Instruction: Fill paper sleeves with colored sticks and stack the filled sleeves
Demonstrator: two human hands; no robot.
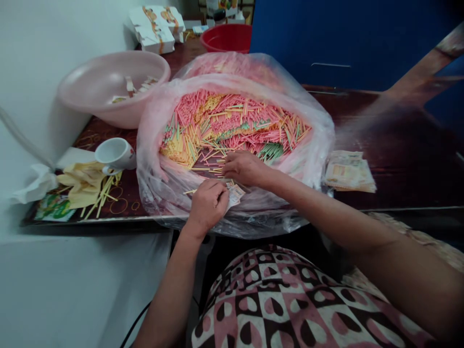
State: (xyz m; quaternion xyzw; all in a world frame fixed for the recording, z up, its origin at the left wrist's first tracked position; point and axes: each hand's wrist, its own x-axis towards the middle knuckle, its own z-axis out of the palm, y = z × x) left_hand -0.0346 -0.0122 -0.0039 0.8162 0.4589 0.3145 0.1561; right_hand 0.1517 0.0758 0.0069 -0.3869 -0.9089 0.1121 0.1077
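A clear plastic bag (145,145) with a pinkish tint lies open on the table, holding a heap of thin pink, yellow and green sticks (232,121). My left hand (208,205) is closed at the bag's near side, pinching a thin yellow stick (189,192) that pokes out to the left. Just right of it, a small printed paper packet (235,193) sits against my fingers. My right hand (244,168) rests its fingertips on the front edge of the heap, and anything inside its fingers is hidden.
A pale pink basin (108,82) with some wrapped pieces stands left of the bag. Nearby are a white mug (116,154) on its side, yellow cloth (81,183) and loose sticks (103,200). Behind are a red bowl (226,37) and white boxes (154,29); a paper stack (348,171) lies right.
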